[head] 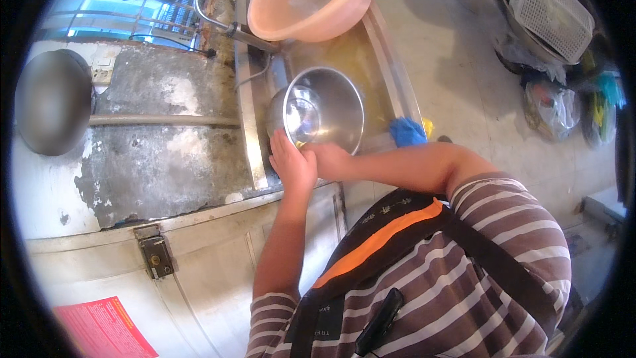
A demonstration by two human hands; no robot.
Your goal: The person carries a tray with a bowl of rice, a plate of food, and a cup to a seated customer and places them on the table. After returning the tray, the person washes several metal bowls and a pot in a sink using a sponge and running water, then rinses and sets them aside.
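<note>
A shiny round metal bowl (pixel 338 104) is tilted on its side in a metal-edged sink (pixel 392 64). My left hand (pixel 293 161) lies against the bowl's near left outer side, its fingers extended along the metal. Close beside it, my right hand (pixel 328 159) is curled at the near rim, with a bit of something yellow (pixel 299 144) between the hands; what it is cannot be told. Beyond the bowl, a large pink plastic basin (pixel 313 0) sits at the far part of the sink, next to a metal faucet (pixel 248 37).
A blue cloth or bag (pixel 408 132) lies on the sink's right edge. On the right are a white perforated plastic basket (pixel 551 12) and a clear plastic bag (pixel 552 109). A worn wall (pixel 149 169) with a pipe (pixel 164 120) stands left, above a door with a lock (pixel 155 257).
</note>
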